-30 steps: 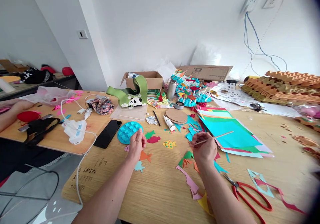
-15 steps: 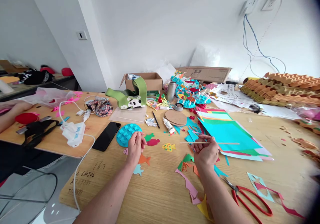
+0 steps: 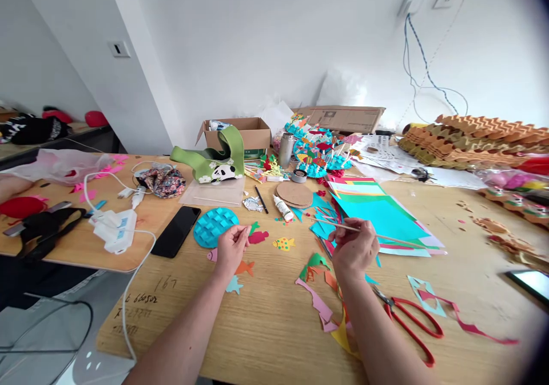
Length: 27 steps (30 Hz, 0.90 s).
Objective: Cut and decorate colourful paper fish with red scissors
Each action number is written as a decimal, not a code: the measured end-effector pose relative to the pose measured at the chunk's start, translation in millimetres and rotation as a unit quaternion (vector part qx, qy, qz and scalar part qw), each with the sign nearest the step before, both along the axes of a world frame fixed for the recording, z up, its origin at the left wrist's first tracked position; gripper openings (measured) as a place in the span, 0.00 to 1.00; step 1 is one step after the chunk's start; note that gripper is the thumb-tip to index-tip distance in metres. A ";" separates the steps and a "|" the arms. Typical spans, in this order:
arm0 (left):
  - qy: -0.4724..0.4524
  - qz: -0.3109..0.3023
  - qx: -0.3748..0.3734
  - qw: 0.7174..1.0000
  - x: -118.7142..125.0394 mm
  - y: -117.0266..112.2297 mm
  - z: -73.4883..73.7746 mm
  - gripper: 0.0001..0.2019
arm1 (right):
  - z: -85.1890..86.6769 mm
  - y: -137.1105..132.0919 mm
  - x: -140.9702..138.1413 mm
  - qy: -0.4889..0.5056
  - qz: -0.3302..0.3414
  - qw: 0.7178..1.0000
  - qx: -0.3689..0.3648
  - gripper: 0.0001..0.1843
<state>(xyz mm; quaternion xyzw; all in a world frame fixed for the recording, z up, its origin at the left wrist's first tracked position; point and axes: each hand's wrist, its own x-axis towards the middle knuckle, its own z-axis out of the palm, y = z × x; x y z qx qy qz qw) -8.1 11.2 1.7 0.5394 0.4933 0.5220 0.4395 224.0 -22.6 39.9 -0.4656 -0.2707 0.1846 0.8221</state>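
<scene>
The right hand [image 3: 355, 250] pinches a slanting thin stick [image 3: 394, 239]; the left hand [image 3: 231, 251] curls, fingers closed.

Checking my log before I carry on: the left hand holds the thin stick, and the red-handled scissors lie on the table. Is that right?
Not quite: the head view shows the thin stick in the right hand, not the left hand. The red-handled scissors do lie on the table.

Mid-frame, a spotted yellow fish [image 3: 283, 244] — left of it, a turquoise check-woven disc [image 3: 215, 227]. Right of centre, a pale stick [image 3: 329, 222]; lower right, red-handled scissors [image 3: 390, 302].
</scene>
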 end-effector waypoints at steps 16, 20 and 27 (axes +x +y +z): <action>-0.054 0.043 -0.048 0.997 -1.1 -4.2 9.1 0.21 | 22.8 -41.4 -0.1 -0.326 0.113 0.928 -0.140 0.16; -0.062 0.048 -0.046 0.996 -1.1 -4.3 9.4 0.21 | -0.2 -81.0 15.1 -0.459 0.093 0.856 -0.221 0.15; -0.059 0.032 -0.049 0.997 0.2 -7.1 11.8 0.21 | -47.1 -116.2 18.3 -0.661 0.111 0.703 -0.238 0.18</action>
